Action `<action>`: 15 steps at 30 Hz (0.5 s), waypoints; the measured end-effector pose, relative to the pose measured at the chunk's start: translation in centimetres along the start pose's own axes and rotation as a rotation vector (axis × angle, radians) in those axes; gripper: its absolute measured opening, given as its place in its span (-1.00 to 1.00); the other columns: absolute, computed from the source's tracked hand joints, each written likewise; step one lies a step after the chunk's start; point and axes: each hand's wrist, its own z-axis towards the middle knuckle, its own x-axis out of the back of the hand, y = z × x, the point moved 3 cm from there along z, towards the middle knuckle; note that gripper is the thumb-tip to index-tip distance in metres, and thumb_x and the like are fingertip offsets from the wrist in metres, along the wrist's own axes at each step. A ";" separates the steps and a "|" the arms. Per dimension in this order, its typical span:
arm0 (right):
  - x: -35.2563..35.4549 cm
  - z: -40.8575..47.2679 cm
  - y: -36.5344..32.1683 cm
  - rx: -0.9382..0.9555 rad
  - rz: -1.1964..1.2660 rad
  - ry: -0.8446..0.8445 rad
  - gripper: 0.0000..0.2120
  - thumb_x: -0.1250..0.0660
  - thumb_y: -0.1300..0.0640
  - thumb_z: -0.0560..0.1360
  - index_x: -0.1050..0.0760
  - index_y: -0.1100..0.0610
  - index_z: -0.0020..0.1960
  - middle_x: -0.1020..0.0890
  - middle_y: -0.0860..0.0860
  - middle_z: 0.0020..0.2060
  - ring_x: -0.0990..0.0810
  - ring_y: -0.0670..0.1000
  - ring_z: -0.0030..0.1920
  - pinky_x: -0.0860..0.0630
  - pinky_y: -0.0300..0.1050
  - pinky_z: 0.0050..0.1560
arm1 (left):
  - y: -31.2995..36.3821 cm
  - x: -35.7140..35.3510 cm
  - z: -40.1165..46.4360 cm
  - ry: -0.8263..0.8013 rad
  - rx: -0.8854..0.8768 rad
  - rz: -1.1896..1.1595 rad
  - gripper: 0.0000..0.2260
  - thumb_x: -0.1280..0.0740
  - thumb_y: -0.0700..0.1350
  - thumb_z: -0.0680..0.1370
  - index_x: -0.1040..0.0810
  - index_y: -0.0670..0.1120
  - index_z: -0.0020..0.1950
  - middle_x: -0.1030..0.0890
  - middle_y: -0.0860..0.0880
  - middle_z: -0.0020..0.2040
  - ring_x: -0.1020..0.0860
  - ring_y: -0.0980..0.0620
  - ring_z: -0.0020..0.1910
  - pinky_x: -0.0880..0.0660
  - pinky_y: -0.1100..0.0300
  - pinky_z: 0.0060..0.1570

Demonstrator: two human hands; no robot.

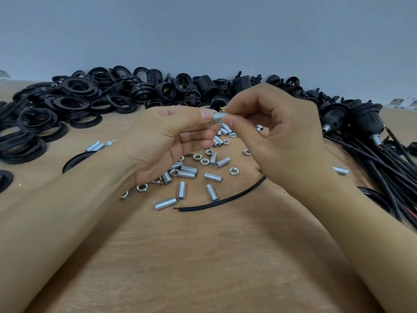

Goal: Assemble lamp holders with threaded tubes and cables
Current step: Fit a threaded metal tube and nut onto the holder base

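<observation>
The left hand (pixel 171 141) and the right hand (pixel 277 134) met above the middle of the wooden table (pixel 203 256), both raised clear of it. Between them was a short threaded tube (pixel 217 116), pinched at its left end by the left thumb and forefinger while the other left fingers curled loosely beneath; the right thumb and forefinger pinched at its right end, where something small was held against it (too hidden by the fingertips to say whether it was a nut or a cable end). The step in hand looked like fitting that small part onto the tube, an early stage of one assembly. Just below and beyond the hands lay a scatter of loose tubes (pixel 187 175) and hex nuts (pixel 233 171), and near them, toward the camera, a single black cable (pixel 225 199) with its stripped end pointing left. A heap of black rings (pixel 74 102) filled the far left, loose lamp holders (pixel 182 83) the far middle, and finished holders with cables (pixel 365 123) lay on the right. The next move would probably call for keeping the two pieces aligned on one axis while the right fingers twisted or pushed, the left grip holding the tube from turning.
</observation>
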 end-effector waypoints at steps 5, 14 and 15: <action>0.1 0.1 0.2 -0.156 0.124 -0.007 -0.92 -0.44 0.24 0.49 -0.55 0.15 -0.05 -0.64 -0.03 -0.25 -0.66 -0.06 -0.21 -0.63 -0.10 -0.15 | 0.1 -0.1 -0.2 -0.023 -0.067 0.004 -0.78 -0.43 -0.23 0.36 -0.69 -0.22 -0.02 -0.72 -0.13 -0.11 -0.67 0.06 -0.18 -0.60 0.25 -0.15; -0.4 0.0 1.3 -0.338 0.200 -0.013 -0.97 -0.39 0.22 0.53 -0.57 0.13 -0.08 -0.66 0.01 -0.33 -0.65 -0.02 -0.31 -0.62 -0.11 -0.24 | 0.8 -0.6 -0.7 -0.034 -0.138 -0.052 -0.78 -0.42 -0.41 0.32 -0.72 -0.14 -0.16 -0.71 -0.12 -0.11 -0.67 -0.05 0.00 -0.60 0.07 0.09; -0.6 -0.1 1.4 -0.353 0.198 -0.011 -0.97 -0.39 0.21 0.54 -0.57 0.11 -0.08 -0.65 0.01 -0.34 -0.66 -0.02 -0.31 -0.62 -0.12 -0.24 | 1.0 -0.4 -0.7 -0.021 -0.122 -0.133 -0.76 -0.37 -0.41 0.33 -0.71 -0.14 -0.14 -0.70 -0.12 -0.12 -0.67 -0.04 -0.04 -0.61 0.09 0.03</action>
